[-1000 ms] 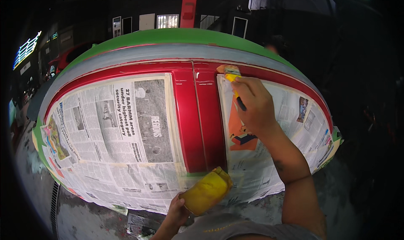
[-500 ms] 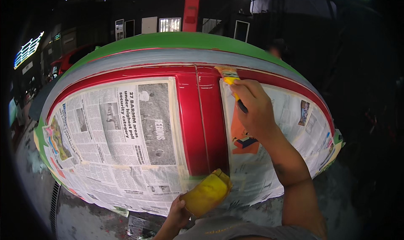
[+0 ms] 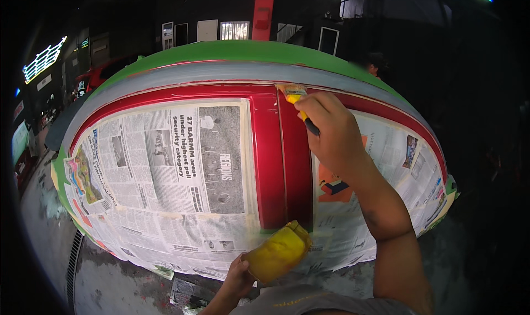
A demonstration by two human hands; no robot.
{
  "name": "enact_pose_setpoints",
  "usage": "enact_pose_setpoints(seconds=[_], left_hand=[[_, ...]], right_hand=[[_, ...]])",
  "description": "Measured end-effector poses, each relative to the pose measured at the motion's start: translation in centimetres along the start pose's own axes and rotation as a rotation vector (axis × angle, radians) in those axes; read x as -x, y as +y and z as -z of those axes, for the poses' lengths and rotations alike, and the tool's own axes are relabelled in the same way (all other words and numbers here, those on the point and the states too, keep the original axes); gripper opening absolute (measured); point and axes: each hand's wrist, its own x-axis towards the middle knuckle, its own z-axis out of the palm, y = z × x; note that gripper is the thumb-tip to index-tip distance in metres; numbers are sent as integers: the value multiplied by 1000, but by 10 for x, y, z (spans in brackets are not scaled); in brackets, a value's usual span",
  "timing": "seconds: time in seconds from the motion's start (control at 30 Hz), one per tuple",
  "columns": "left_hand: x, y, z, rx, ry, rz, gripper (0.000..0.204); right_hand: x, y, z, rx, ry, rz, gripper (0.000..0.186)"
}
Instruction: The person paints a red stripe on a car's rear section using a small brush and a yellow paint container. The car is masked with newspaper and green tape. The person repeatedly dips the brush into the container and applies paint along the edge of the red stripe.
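My right hand (image 3: 331, 127) is closed round the yellow and black handle of a paintbrush (image 3: 293, 96). The bristles touch the top of the red door frame (image 3: 269, 166), close to the narrow seam between the two doors and just under the grey roof edge (image 3: 221, 73). Lower down, my left hand (image 3: 238, 277) grips a yellow, translucent plastic container (image 3: 280, 253) by its left end. It is tilted in front of the foot of the red pillar. I cannot make out what is inside it.
Newspaper sheets (image 3: 160, 166) taped along their edges cover the windows on both sides. The car's roof top (image 3: 237, 50) is green. A red post (image 3: 264, 11) stands behind it, and a person (image 3: 375, 65) is partly visible beyond. A floor grate (image 3: 72, 265) lies at left.
The brush has slid left along the top of the red frame, nearer the door seam. The view has shifted slightly, and my left hand still holds the container low down.
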Motion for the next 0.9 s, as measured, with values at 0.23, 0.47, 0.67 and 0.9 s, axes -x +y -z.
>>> enact_pose_setpoints(seconds=[0.23,0.47,0.67,0.9], left_hand=[[12,14,18,55,-45,2,85],[27,30,35,48,12,54,73],[26,45,31,-138,85,117,66],[28,35,-4,-133,59,70,65]], right_hand=[[33,-37,41,-86,-40,-67,30],[165,-101,84,-726,59,-559,27],[243,-136,80,-1049,98,-894,24],[265,-152,84,-1190,90,-886,28]])
